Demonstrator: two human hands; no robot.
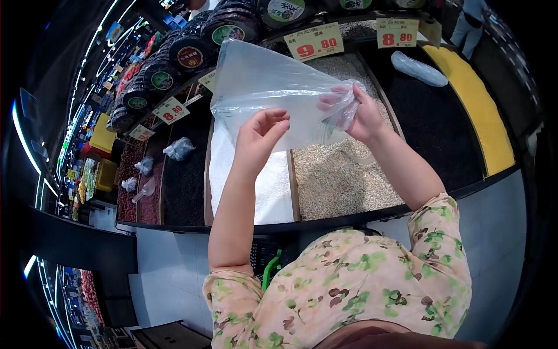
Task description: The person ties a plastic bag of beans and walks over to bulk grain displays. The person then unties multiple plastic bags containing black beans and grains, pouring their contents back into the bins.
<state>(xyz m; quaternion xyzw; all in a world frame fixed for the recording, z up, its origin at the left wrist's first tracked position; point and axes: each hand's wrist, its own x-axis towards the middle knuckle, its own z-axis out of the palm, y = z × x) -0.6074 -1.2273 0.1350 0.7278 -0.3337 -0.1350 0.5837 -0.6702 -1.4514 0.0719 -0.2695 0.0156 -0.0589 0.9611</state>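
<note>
A clear plastic bag (261, 75) is spread in the air above the grain bins. My right hand (363, 116) grips its gathered right end, and the fingers show through the film. My left hand (260, 139) is in front of the bag's lower part, fingers loosely curled and thumb apart from them, with nothing visible between them. Under the bag lie a bin of white grains (256, 195) and a bin of beige grains (343, 180).
Bins of black grains (433, 122) and yellow grains (474, 104) lie to the right. Small tied bags (179, 149) rest on the left bins. Price signs (314, 42) and round packages (226, 32) line the back. A green handle (270, 269) shows below the bin edge.
</note>
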